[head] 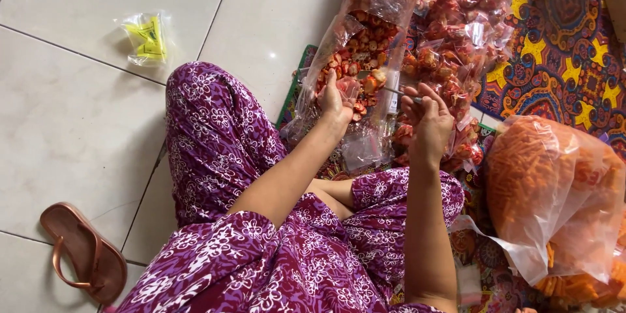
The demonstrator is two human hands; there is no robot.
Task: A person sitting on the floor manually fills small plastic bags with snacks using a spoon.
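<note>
The left hand (336, 101) is inside the big clear bag of red and orange snacks (365, 45) on the floor in front of the person, its fingers closed around some pieces. The right hand (427, 117) pinches a thin metal tool (401, 93) beside the small filled packets (463, 19). A bag of orange sticks (554, 189) lies to the right.

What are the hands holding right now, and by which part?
The left hand grips the big clear snack bag by its lower side edge. The right hand pinches a thin metal tool at its near end.
</note>
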